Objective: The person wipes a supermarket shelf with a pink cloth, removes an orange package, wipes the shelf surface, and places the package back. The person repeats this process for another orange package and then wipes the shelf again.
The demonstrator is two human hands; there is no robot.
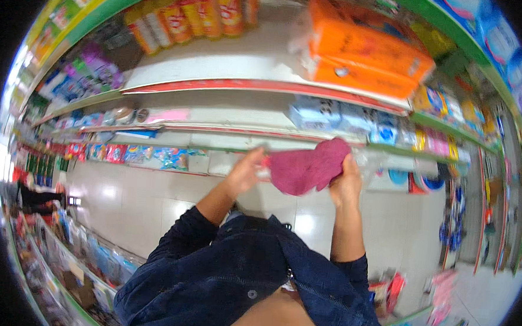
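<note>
A dark red cloth, bunched and partly folded, is held in the air in front of the store shelves. My right hand grips its right end, with the fingers partly behind the fabric. At the cloth's left end is my left hand, blurred, close to a small bright red part; whether its fingers pinch the cloth is unclear. Behind the cloth run the lower white shelves.
Above, a shelf bears orange plastic-wrapped packs and yellow-orange cylindrical containers. Light blue packs lie one level lower. Colourful bags line the bottom shelf. A person is at the far left of the tiled floor.
</note>
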